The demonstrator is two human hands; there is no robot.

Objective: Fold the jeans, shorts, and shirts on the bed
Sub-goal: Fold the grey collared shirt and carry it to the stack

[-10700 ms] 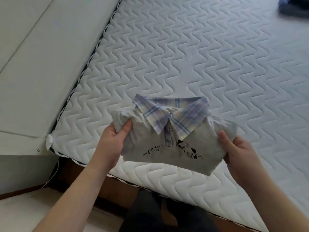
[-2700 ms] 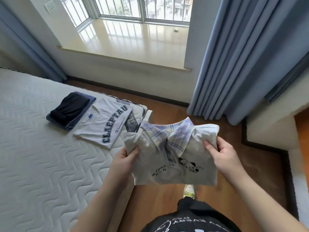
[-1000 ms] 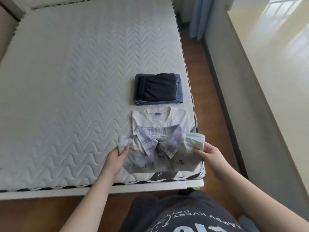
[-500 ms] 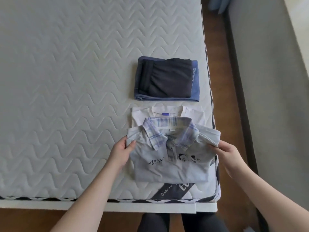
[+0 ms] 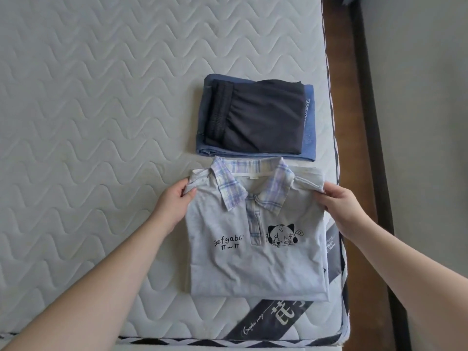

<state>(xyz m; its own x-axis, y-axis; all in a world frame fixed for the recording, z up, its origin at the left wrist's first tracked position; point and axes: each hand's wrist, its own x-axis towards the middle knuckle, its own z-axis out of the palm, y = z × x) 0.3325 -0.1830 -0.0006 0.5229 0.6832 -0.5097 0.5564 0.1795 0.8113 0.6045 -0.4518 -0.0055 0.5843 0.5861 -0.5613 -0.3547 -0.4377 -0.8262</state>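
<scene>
The bed (image 5: 88, 122) fills most of the view, its quilted mattress running to the right edge where a strip of wood floor (image 5: 354, 122) shows. Near that edge lie two stacks, one just beyond the other: the far one is folded jeans (image 5: 310, 138) with dark shorts (image 5: 255, 117) on top, and the near one is topped by a folded grey shirt (image 5: 253, 262) with a plaid collar (image 5: 228, 188), lying flat and touching the near edge of the jeans. Whatever sits under the shirt is hidden. The step in hand looks like setting this folded shirt down and squaring it, which would put the task close to done, since every garment in view is already folded. The next move probably calls for letting go at both shoulders without dragging the cloth, then perhaps smoothing the collar and tucking the loose sleeve edge on the right. Both forearms reach in from the near side, low over the mattress. The left hand (image 5: 172, 206) pinches the shirt's left shoulder corner, thumb on top. The right hand (image 5: 342, 206) pinches the right shoulder edge, fingers curled over the fold.
</scene>
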